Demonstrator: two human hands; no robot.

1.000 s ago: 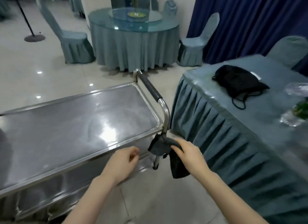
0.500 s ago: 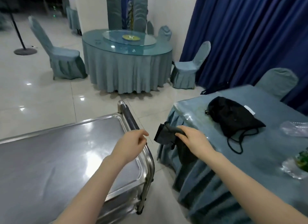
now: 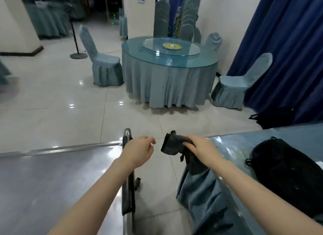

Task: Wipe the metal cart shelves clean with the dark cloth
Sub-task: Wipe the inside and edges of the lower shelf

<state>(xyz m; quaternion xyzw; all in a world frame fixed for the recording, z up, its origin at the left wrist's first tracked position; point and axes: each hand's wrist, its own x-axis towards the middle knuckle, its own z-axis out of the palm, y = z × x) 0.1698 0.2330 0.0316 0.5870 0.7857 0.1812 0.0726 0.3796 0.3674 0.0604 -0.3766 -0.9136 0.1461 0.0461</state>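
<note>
Right hand grips 1 dark cloth; left hand hovers empty, relaxed, over 1 cart.

A banquet hall: skirted round table, covered chairs, blue drapes.

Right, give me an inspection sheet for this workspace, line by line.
Surface: metal cart top shelf, shiny, reflecting light; dark-gripped handle at its end.
Job's things: dark cloth, bunched, held in the air between the cart and the draped table.
Clutter: black bag on the draped table.
Hands: left hand over the handle, loosely curled, holding nothing; right hand grips the cloth.
Cables: nothing seen.
Surroundings: round table, covered chairs, blue curtain, tiled floor.
</note>
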